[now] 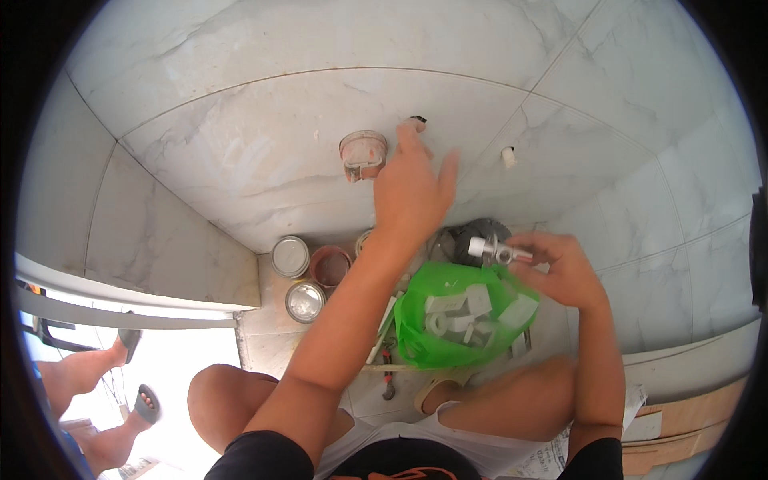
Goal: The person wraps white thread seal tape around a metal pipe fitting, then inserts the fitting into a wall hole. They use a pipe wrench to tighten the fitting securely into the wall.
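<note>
- Straight up at twelve, the left hand [412, 192] reaches to the wall [264, 144], open, thumb spread, index finger out at a dark hole [419, 119]; the finger covers part of that opening, and whether the tip touches the rim, I can't tell.
- The left forearm cuts across the middle, hiding part of the clutter behind it; beyond the bag sits a dark bundle [480, 234], too murky to name.
- Over at three o'clock, the right hand [564, 268] has a small valve [502, 254] pinched by one end between thumb and fingers, the gripped end partly covered.
- And here's that valve: shiny silver metal, a white piece on its nine o'clock end, a rounded part mid-body, fine detail blurred, held above the bag's far edge.
- Just below, towards half past four, a green plastic bag [416, 340] gapes open, white fittings [478, 298] heaped inside.
- On the wall, pale grey-veined tiles; a dusty round recess [364, 150] beside the left hand, a white stub [509, 158] at two.
- Down on the tiled floor [264, 352], round tins [290, 256] cluster at eight, a red-handled tool [389, 372] lies at six.
- Far out at eight, another person's legs [104, 444], cut by the rim, in glaring light; flat sheets [696, 432] at four.
</note>
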`<state>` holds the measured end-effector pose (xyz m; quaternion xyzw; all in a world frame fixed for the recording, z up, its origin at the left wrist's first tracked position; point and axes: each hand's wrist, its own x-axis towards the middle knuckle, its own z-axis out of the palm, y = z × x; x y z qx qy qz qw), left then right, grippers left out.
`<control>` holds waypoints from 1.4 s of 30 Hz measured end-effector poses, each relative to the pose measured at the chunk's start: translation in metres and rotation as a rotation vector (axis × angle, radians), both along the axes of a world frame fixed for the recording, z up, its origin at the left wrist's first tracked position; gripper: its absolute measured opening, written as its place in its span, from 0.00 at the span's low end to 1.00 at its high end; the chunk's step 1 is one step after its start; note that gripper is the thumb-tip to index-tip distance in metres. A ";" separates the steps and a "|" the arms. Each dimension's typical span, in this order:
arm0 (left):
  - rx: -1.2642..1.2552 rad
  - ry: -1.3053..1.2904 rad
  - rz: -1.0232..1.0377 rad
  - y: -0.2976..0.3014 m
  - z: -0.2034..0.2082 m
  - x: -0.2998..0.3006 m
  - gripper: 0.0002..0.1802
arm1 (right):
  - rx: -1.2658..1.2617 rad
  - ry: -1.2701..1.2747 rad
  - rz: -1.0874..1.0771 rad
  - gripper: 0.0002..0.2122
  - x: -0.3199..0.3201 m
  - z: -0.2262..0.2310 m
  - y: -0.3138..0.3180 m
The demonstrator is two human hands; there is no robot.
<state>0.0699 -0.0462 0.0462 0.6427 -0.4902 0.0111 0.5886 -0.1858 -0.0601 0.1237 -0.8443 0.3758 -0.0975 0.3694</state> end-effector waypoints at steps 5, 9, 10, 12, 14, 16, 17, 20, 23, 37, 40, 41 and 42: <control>-0.014 0.439 -0.222 0.019 -0.014 -0.014 0.26 | 0.287 -0.468 -0.272 0.17 0.023 -0.011 -0.011; 0.106 1.009 -0.473 0.011 -0.029 0.001 0.28 | 0.326 -0.604 -0.335 0.18 0.065 -0.028 -0.021; 0.096 1.143 -0.485 0.009 -0.032 0.003 0.28 | 0.296 -0.588 -0.332 0.18 0.075 -0.033 -0.021; -0.003 1.253 -0.654 0.005 -0.036 0.006 0.27 | 0.227 -0.591 -0.266 0.19 0.096 -0.043 -0.018; -0.063 1.294 -0.757 0.003 -0.037 0.010 0.26 | 0.242 -0.670 -0.304 0.19 0.117 -0.054 -0.011; -0.103 1.264 -0.815 0.001 -0.038 0.013 0.26 | 0.239 -0.745 -0.333 0.19 0.130 -0.063 -0.005; -0.098 1.255 -0.818 0.000 -0.039 0.014 0.25 | 0.232 -0.774 -0.350 0.19 0.135 -0.066 -0.002; -0.070 1.223 -0.811 -0.004 -0.043 0.016 0.25 | 0.115 -0.742 -0.385 0.19 0.141 -0.074 0.005; -0.041 1.191 -0.830 -0.006 -0.047 0.016 0.28 | 0.067 -0.708 -0.384 0.19 0.136 -0.077 0.006; -0.150 1.522 -0.770 -0.016 -0.076 0.004 0.24 | -0.581 -0.580 -0.396 0.15 0.167 -0.071 0.009; -0.053 1.455 -0.664 -0.022 -0.093 0.003 0.19 | -0.776 -0.494 -0.388 0.17 0.176 -0.071 0.000; -0.022 1.423 -0.630 -0.023 -0.097 0.003 0.18 | -0.777 -0.501 -0.405 0.19 0.179 -0.070 -0.003; -0.060 1.405 -0.639 -0.025 -0.099 0.004 0.17 | -0.780 -0.511 -0.419 0.21 0.181 -0.069 -0.004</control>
